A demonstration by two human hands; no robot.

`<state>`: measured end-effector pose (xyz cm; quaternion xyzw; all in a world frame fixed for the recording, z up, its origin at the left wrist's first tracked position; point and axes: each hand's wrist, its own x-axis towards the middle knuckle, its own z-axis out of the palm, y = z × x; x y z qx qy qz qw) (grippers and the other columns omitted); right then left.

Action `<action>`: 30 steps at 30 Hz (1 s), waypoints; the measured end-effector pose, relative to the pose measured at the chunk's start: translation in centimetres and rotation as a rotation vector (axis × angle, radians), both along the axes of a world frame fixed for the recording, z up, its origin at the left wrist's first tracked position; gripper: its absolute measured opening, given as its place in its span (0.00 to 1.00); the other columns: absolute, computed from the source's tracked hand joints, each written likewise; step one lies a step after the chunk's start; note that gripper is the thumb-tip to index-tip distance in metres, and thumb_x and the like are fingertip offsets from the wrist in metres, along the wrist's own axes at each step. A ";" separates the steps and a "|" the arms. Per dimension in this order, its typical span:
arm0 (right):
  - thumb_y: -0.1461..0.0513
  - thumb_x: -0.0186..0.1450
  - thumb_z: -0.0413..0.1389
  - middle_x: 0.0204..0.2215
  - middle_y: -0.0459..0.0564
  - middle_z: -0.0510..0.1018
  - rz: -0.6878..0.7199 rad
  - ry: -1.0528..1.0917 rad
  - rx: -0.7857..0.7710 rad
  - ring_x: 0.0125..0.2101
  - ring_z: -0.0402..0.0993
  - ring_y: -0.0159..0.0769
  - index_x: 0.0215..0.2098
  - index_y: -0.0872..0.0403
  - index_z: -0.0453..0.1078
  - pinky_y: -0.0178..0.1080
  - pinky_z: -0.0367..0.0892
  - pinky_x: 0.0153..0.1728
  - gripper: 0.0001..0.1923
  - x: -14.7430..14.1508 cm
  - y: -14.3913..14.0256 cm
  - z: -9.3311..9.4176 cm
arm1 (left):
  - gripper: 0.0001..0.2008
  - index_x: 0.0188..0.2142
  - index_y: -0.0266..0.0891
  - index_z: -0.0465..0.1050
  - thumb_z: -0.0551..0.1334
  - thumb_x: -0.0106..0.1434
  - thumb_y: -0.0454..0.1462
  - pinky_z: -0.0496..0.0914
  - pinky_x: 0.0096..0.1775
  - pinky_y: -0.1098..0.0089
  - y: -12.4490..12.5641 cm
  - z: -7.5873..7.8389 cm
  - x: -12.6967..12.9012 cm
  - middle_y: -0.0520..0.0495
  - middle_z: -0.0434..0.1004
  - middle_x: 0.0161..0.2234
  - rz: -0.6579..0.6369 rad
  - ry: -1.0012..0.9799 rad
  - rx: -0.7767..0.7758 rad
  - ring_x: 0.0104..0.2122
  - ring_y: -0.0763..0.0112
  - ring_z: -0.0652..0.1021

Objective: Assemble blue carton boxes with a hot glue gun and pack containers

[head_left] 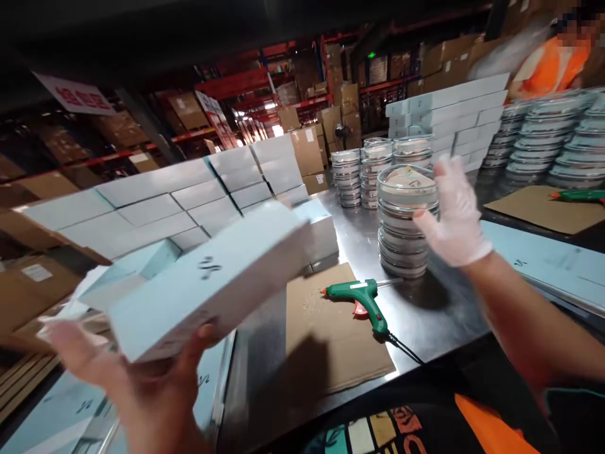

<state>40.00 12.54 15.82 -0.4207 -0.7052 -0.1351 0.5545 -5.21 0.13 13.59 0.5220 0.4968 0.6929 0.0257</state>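
The left hand [142,384] held a pale blue box [208,284] from beneath, fingers [201,337] curled up against its lower edge. The gloved right hand [456,217] was spread open against the top of a stack of round tins [401,233] on the tabletop [439,315].
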 end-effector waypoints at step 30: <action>0.45 0.74 0.61 0.70 0.59 0.73 0.563 0.124 -0.366 0.70 0.70 0.52 0.68 0.46 0.71 0.57 0.69 0.69 0.28 -10.0 -6.2 -3.5 | 0.45 0.56 0.39 0.74 0.85 0.38 0.40 0.75 0.57 0.44 2.3 -20.0 4.1 0.36 0.80 0.52 -0.464 -0.023 -0.633 0.55 0.41 0.80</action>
